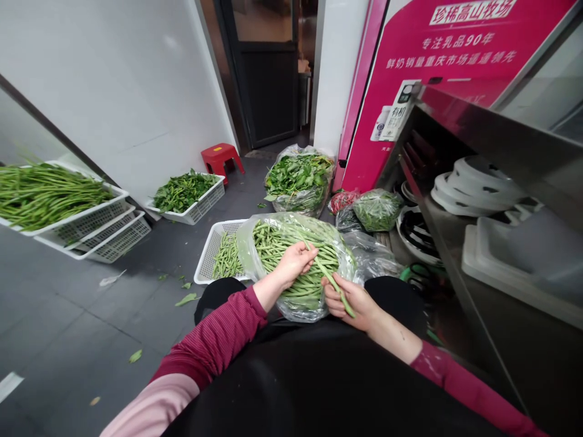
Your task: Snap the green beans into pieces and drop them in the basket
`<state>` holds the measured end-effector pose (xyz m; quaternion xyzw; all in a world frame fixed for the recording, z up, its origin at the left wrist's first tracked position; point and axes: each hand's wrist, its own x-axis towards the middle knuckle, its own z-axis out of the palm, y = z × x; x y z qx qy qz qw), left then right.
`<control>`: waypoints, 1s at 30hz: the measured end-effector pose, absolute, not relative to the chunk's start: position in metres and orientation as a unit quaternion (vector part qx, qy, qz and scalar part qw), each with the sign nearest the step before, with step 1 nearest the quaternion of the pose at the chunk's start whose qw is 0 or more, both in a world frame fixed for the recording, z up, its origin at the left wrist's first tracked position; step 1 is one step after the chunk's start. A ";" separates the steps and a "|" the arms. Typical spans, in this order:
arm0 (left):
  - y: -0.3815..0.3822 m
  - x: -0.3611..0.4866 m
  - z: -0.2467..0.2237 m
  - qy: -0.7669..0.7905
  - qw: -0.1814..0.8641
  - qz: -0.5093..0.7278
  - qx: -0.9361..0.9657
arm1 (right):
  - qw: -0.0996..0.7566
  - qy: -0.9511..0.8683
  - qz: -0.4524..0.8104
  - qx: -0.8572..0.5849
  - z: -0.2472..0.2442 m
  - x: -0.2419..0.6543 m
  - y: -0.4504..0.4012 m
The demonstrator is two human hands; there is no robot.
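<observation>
A long green bean (334, 285) slants between my two hands over a clear plastic bag (246, 246) full of green beans. My left hand (294, 264) pinches the bean near its upper end. Lower down, my right hand (350, 301) has its fingers wrapped round the same bean, and the bean's lower end sticks out past them. The bag sits open between my knees. To its left, a white perforated basket (200, 265) holds shorter green bean pieces (228, 256).
Ahead stand a bag of leafy greens (298, 173), a basket of greens (195, 212) and a red stool (221, 159). Stacked baskets (98, 233) with long green stems are on the left. A metal shelf (449, 249) rises close on my right. Loose leaves litter the floor.
</observation>
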<state>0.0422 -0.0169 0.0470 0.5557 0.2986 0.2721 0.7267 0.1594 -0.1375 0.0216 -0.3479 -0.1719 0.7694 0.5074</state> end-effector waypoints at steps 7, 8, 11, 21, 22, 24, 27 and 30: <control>-0.005 0.031 0.062 0.315 0.662 0.359 0.577 | 0.527 -0.183 0.734 -0.387 0.017 0.154 -0.138; -0.004 0.029 0.063 0.317 0.652 0.365 0.584 | 0.530 -0.188 0.729 -0.391 0.017 0.154 -0.138; -0.012 0.025 0.070 0.335 0.588 0.381 0.630 | 0.533 -0.203 0.710 -0.412 0.017 0.152 -0.137; -0.079 0.023 0.074 0.238 0.478 0.220 0.816 | 0.589 -0.170 0.634 -0.471 0.007 0.147 -0.119; -0.074 0.024 0.068 0.275 0.505 0.217 0.789 | 0.564 -0.176 0.671 -0.449 0.008 0.147 -0.120; -0.062 0.021 0.056 0.320 0.518 0.209 0.765 | 0.496 -0.184 0.747 -0.403 0.010 0.146 -0.123; -0.048 0.005 0.038 0.283 0.384 0.179 0.861 | 0.441 -0.194 0.786 -0.387 0.010 0.147 -0.129; -0.038 -0.011 0.027 0.219 0.201 0.065 0.952 | 0.416 -0.219 0.770 -0.431 0.010 0.147 -0.136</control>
